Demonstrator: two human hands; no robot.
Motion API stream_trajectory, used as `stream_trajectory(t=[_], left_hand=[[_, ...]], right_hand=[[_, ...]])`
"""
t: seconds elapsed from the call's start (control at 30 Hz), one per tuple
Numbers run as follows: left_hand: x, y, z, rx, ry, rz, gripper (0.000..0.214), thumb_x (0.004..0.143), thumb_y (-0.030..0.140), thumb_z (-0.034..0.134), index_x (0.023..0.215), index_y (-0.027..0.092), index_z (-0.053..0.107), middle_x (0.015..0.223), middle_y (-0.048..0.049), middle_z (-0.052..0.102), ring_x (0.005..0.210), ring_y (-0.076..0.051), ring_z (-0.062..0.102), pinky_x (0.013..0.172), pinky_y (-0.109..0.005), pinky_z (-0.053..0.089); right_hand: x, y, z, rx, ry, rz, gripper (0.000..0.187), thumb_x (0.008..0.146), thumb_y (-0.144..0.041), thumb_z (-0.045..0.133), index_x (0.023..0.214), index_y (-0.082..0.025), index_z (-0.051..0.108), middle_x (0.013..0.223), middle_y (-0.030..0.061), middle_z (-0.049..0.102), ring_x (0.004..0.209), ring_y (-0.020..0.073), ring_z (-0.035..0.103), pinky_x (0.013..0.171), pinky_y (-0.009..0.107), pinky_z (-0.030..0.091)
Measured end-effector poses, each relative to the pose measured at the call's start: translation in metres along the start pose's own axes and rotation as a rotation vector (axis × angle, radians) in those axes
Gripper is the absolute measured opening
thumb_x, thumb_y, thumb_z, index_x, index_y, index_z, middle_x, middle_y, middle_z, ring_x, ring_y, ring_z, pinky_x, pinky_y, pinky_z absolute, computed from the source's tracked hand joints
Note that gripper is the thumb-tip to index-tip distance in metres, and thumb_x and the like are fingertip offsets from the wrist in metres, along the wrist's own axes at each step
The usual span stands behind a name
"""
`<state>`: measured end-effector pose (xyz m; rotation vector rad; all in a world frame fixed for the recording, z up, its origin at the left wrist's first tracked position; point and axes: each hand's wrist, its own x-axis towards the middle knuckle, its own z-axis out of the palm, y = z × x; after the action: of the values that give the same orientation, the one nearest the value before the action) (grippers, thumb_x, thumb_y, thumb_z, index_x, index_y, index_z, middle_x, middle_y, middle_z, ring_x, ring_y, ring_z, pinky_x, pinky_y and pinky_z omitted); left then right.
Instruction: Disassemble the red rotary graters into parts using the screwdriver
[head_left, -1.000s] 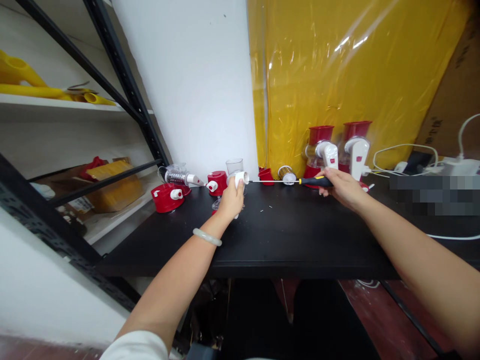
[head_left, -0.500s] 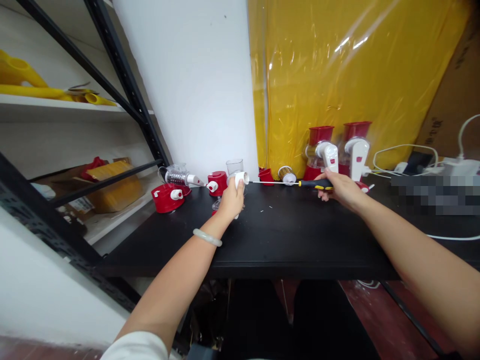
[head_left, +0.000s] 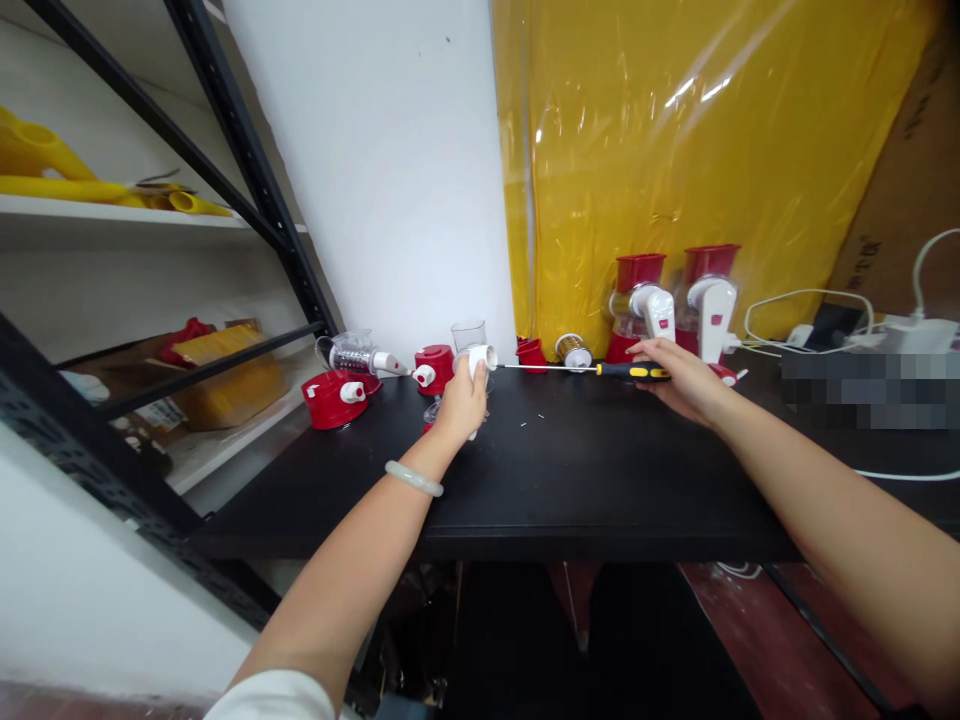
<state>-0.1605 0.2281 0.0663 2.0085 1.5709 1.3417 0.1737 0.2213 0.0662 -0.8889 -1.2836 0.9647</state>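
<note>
My left hand (head_left: 461, 405) is closed around a rotary grater body; its round white end (head_left: 487, 356) points right and a clear hopper (head_left: 469, 334) shows above my fingers. The rest of that body is hidden behind the hand. In my right hand (head_left: 679, 375) is a long screwdriver (head_left: 626, 371) with a black and yellow handle, held level. Its thin shaft runs left, and the tip is at or in the opening of the white end; which of these I cannot tell. A red base (head_left: 433, 370) with a white knob stands just left of my left hand.
A larger red base (head_left: 334, 400) and a grater drum with a white handle (head_left: 360, 358) lie at the left. Behind are a red cup (head_left: 531, 354), a drum (head_left: 573, 350) and two assembled graters (head_left: 640, 310). White cables (head_left: 814, 293) lie on the black table (head_left: 592, 490) at right.
The fingers of my right hand have shifted on the screwdriver handle, the lower ones less curled than before. My left hand and the grater body stay almost where they were.
</note>
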Motion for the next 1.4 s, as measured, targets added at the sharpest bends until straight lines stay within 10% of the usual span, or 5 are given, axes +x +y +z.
stream_trajectory(t=[0.33,0.73,1.03,1.13,1.4], left_hand=[[-0.001,0.001,-0.001,0.003,-0.001,0.011,0.038,0.104,0.052,0.029,0.118,0.021,0.046,0.060,0.0037,0.055,0.044,-0.019,0.061,0.050,-0.029,0.048],[-0.002,0.002,0.000,0.007,-0.011,0.010,0.039,0.104,0.052,0.028,0.120,0.022,0.046,0.064,0.0027,0.057,0.044,-0.018,0.060,0.048,-0.028,0.047],[-0.002,0.003,0.000,0.011,-0.021,-0.007,0.039,0.104,0.052,0.028,0.120,0.021,0.046,0.063,0.0033,0.056,0.043,-0.017,0.059,0.045,-0.026,0.044],[-0.002,0.003,0.000,0.012,-0.018,-0.007,0.038,0.104,0.051,0.028,0.118,0.021,0.046,0.063,0.0033,0.056,0.043,-0.017,0.060,0.045,-0.025,0.044],[-0.002,0.003,-0.001,0.017,-0.027,-0.006,0.042,0.104,0.053,0.028,0.123,0.020,0.047,0.058,0.0043,0.054,0.042,-0.019,0.060,0.045,-0.027,0.044]], right_hand=[[-0.001,0.006,-0.001,-0.115,0.008,0.092,0.051,0.078,-0.072,0.067,0.086,-0.022,0.063,0.060,0.0035,0.061,0.039,0.0100,0.046,0.032,0.020,0.029],[-0.005,-0.006,0.003,0.095,0.011,-0.023,0.052,0.055,-0.039,0.091,0.097,-0.029,0.061,0.087,-0.0035,0.060,0.081,0.0114,0.060,0.070,0.025,0.055],[-0.002,0.002,0.005,-0.037,0.053,0.109,0.053,0.079,-0.072,0.065,0.078,-0.020,0.063,0.062,0.0040,0.058,0.050,0.0117,0.051,0.041,0.023,0.041],[-0.002,0.006,0.004,-0.089,0.060,0.121,0.050,0.075,-0.067,0.074,0.078,-0.018,0.065,0.057,0.0023,0.055,0.044,0.0084,0.044,0.035,0.018,0.030],[-0.004,-0.001,0.005,0.085,0.082,-0.032,0.053,0.051,-0.044,0.094,0.092,-0.027,0.066,0.083,-0.0040,0.056,0.072,0.0064,0.054,0.059,0.016,0.047]])
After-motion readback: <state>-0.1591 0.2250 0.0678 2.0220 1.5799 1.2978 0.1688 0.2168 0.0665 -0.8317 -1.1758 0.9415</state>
